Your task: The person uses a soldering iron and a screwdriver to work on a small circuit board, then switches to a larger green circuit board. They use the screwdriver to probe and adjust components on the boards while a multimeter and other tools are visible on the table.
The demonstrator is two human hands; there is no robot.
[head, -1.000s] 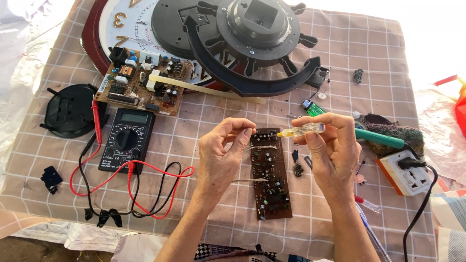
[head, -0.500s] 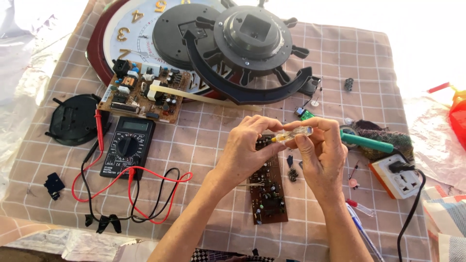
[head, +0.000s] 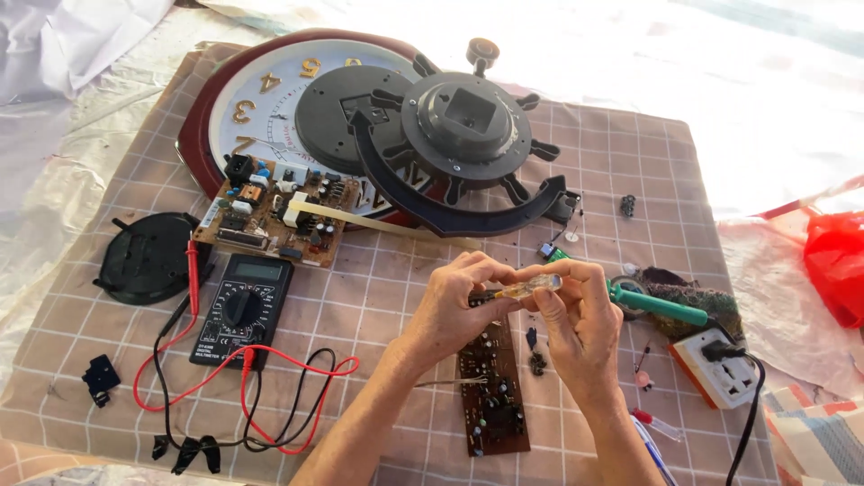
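Note:
Both hands meet over the middle of the checked cloth. My right hand (head: 576,324) grips a small screwdriver (head: 525,288) with a clear yellow handle, held sideways. My left hand (head: 454,301) pinches the screwdriver's dark tip end, fingers closed around it. Under the hands lies a long brown circuit board (head: 491,396) with small components on it. A thin wire sticks out from the board's left side.
A black multimeter (head: 243,306) with red and black leads lies left. A second circuit board (head: 274,211), a clock face (head: 261,99) and black plastic parts (head: 459,126) sit behind. A green-handled soldering iron (head: 657,304) and a white socket (head: 724,369) are right.
The hands have drawn together: my left hand has closed onto the screwdriver's tip. The camera view has shifted, so the board and hands sit lower in the picture.

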